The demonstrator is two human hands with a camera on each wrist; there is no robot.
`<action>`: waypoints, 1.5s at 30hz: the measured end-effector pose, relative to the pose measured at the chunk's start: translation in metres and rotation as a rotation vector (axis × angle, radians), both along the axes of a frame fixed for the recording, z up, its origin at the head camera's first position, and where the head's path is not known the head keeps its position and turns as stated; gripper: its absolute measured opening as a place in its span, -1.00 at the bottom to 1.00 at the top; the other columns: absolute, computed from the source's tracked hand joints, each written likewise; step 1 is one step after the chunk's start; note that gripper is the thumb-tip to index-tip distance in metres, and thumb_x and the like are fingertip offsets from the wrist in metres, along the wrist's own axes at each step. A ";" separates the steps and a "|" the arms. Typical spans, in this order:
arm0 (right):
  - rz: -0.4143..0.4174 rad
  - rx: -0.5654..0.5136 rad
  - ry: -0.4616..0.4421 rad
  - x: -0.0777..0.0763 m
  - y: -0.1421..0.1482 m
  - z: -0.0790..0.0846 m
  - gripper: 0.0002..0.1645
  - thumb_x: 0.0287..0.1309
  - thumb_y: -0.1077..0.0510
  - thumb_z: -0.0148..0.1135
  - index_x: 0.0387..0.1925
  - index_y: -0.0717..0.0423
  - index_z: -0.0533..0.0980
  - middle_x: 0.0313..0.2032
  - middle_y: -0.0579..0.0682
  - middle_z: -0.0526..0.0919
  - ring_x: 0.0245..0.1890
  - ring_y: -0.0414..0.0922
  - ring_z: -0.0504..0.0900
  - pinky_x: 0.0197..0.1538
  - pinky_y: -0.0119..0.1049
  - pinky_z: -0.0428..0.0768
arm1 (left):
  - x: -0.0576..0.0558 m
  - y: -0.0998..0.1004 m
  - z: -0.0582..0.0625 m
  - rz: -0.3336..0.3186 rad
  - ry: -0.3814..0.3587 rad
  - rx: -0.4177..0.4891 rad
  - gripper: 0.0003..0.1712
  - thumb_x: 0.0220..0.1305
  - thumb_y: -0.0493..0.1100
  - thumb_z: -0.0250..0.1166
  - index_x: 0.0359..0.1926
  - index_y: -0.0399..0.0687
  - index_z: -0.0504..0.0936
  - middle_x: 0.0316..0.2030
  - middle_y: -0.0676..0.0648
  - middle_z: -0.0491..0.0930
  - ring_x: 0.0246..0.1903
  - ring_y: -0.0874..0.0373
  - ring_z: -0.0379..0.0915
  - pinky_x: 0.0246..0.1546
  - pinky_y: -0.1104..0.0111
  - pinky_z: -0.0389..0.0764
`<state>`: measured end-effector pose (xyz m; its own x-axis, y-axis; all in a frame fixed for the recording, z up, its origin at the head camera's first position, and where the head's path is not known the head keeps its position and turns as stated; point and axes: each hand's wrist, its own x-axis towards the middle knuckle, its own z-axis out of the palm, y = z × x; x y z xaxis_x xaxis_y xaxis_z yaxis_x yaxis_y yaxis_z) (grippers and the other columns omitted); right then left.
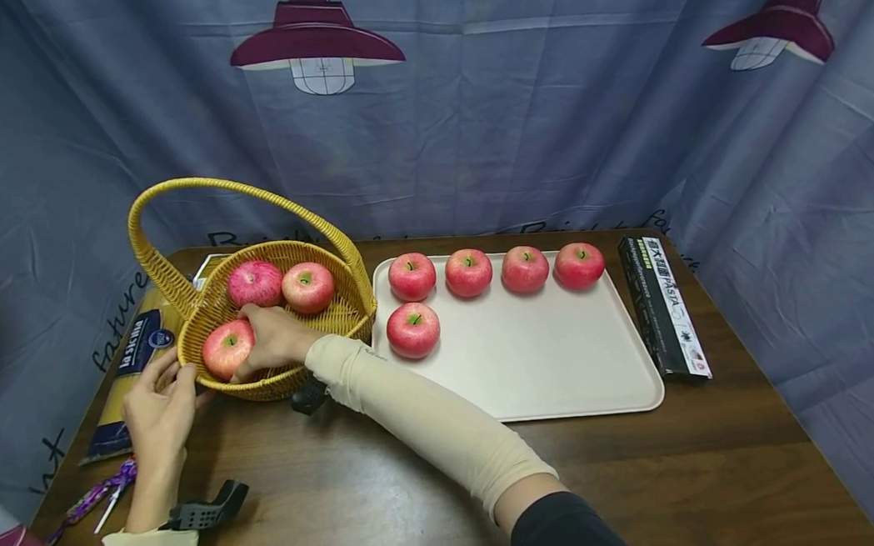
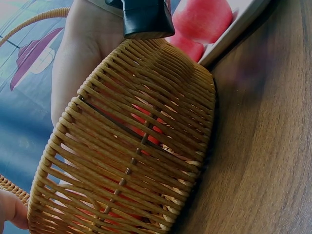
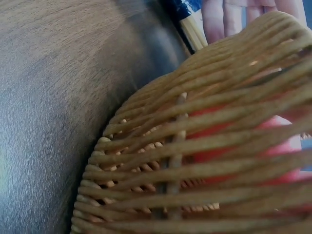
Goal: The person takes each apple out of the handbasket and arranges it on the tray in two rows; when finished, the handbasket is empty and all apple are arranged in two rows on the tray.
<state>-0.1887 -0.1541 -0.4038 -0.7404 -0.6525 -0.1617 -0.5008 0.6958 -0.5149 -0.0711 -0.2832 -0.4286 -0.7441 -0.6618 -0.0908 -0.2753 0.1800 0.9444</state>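
Observation:
A yellow wicker basket (image 1: 279, 391) with a tall arched handle stands at the table's left, with three red apples inside. My left hand (image 1: 161, 403) grips its front-left rim; in the left wrist view a thumb or fingertip (image 2: 10, 210) shows at that rim. My right hand (image 1: 279, 337) reaches over the rim into the basket, its fingers and thumb round the front apple (image 1: 227, 351). Two other apples, a darker one (image 1: 255, 283) and a paler one (image 1: 308, 287), sit behind it. Through the weave, the right wrist view shows red apple skin (image 3: 214, 141).
Right of the basket lies a white tray (image 1: 547, 358) with a back row of apples (image 1: 469, 273) and one apple (image 1: 413, 330) in front. A black pasta box (image 1: 664, 305) flanks the tray. Left of the basket are a pasta bag (image 1: 130, 367) and a purple cord (image 1: 98, 498).

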 end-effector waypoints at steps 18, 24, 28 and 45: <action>0.029 -0.137 0.047 -0.001 0.026 0.010 0.22 -0.27 -0.26 0.64 0.43 -0.05 0.28 0.27 -0.17 0.53 0.26 -0.28 0.51 0.30 -0.58 0.45 | 0.001 0.001 -0.004 0.006 -0.016 -0.057 -0.47 0.43 -0.16 0.12 0.39 -0.07 0.45 0.20 -0.26 0.52 -0.43 0.67 0.50 -0.48 0.68 0.65; 0.078 -0.229 0.147 0.003 0.050 0.022 0.18 -0.23 -0.21 0.64 0.41 0.00 0.28 0.24 -0.12 0.53 0.28 -0.21 0.49 0.31 -0.51 0.47 | 0.000 0.003 -0.003 0.012 -0.016 -0.054 -0.47 0.42 -0.17 0.12 0.39 -0.08 0.46 0.18 -0.24 0.52 -0.42 0.67 0.49 -0.48 0.67 0.65; 0.085 -0.291 0.172 0.009 0.068 0.033 0.17 -0.19 -0.16 0.64 0.41 0.01 0.23 0.21 -0.07 0.54 0.24 -0.17 0.51 0.30 -0.44 0.51 | -0.001 0.002 -0.002 0.012 -0.024 -0.034 -0.46 0.43 -0.16 0.12 0.40 -0.05 0.45 0.18 -0.21 0.52 -0.36 0.64 0.50 -0.45 0.68 0.65; 0.157 -0.453 0.046 0.051 0.164 0.060 0.12 -0.27 -0.03 0.69 0.31 0.02 0.23 0.15 -0.13 0.52 0.11 -0.29 0.55 0.22 -0.48 0.56 | 0.000 0.002 -0.002 0.003 -0.020 -0.025 -0.47 0.43 -0.16 0.12 0.40 -0.04 0.44 0.00 0.06 0.52 -0.33 0.61 0.49 -0.43 0.70 0.64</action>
